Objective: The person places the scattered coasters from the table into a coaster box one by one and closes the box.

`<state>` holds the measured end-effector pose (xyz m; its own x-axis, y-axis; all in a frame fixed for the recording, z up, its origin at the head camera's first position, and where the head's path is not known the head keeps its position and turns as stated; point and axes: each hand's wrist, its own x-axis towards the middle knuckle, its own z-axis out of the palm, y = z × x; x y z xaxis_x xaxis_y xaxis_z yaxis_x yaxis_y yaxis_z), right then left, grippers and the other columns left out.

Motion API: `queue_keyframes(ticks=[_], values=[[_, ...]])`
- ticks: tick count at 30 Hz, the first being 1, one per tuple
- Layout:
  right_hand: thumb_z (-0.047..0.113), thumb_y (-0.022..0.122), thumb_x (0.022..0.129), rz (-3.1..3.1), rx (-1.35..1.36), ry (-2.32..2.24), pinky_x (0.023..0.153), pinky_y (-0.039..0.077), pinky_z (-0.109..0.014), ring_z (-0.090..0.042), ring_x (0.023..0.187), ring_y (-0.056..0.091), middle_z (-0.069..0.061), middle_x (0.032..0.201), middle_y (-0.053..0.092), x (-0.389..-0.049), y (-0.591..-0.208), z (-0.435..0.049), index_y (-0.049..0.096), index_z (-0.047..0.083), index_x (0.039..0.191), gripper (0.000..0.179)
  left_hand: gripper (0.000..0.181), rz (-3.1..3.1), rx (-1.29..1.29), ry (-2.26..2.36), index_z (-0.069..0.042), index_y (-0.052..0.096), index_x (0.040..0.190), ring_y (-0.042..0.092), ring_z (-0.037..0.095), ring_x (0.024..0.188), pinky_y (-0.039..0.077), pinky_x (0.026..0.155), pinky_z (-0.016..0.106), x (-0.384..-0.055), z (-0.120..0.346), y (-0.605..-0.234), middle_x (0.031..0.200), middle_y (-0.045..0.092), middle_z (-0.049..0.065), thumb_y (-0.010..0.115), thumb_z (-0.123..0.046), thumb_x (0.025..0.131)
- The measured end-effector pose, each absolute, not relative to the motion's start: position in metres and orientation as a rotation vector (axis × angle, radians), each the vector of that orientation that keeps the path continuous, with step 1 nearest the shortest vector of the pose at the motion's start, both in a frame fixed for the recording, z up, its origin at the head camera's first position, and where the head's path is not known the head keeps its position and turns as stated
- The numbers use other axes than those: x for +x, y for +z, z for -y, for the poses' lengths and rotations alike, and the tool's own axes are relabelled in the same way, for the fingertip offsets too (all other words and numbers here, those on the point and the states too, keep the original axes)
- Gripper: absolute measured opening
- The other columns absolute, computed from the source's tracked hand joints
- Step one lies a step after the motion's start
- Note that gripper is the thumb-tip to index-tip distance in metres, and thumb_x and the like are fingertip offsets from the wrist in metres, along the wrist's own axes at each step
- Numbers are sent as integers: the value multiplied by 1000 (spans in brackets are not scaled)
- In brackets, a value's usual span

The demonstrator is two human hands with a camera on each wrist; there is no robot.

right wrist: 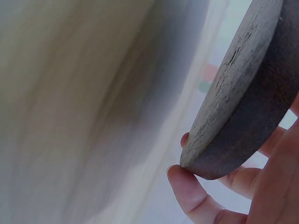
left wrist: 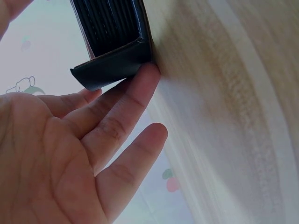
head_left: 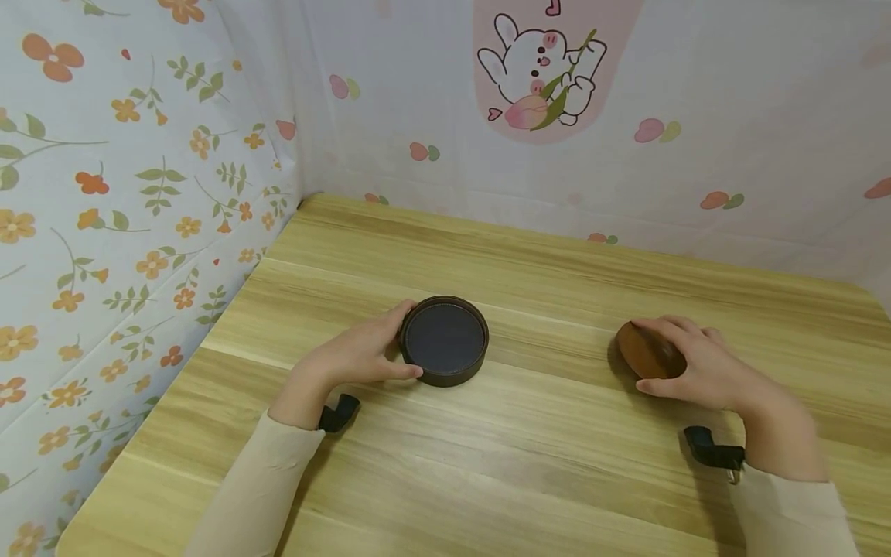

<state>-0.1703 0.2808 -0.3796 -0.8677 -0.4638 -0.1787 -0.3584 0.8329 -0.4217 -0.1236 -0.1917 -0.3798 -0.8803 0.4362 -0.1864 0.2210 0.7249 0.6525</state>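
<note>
A round, dark coaster holder point(head_left: 452, 380) with a black disc inside its rim stands on the table, left of the middle. My left hand point(head_left: 355, 352) holds it from the left, thumb at the near side and fingers at the far side. In the left wrist view, the holder's black wall point(left wrist: 110, 67) has an opening with several stacked thin layers point(left wrist: 110, 23) behind it. On the right, my right hand point(head_left: 710, 371) grips a brown round coaster point(head_left: 643, 352), tilted above the table. Its rough grey face point(right wrist: 229, 88) shows in the right wrist view.
The wood-grain table point(head_left: 487, 464) has a rounded corner at the far right. Flower-printed cloth point(head_left: 139, 193) hangs along the left side, and a white cloth with a rabbit print point(head_left: 543, 77) hangs behind. A black wrist mount point(head_left: 713, 449) sits by each wrist.
</note>
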Motion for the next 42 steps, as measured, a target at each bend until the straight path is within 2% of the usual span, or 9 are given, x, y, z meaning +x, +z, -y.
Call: queue_keyframes(ticks=[20, 42], values=[[44, 80, 82, -2647, -718, -605, 88, 41, -68, -51, 125, 30, -22, 152, 31, -181, -370, -223, 37, 18, 152, 87, 96, -2590, 513, 951, -12, 21, 156, 40, 29, 144, 35, 116, 51, -124, 191, -380, 157, 38, 11, 79, -37, 84], [36, 81, 80, -2595, -814, -646, 99, 39, -66, -43, 131, 30, -14, 157, 29, -181, -371, -172, 38, 23, 152, 85, 95, -2604, 516, 932, -11, 22, 156, 44, 30, 141, 37, 114, 50, -124, 189, -380, 155, 41, 13, 79, -36, 84]])
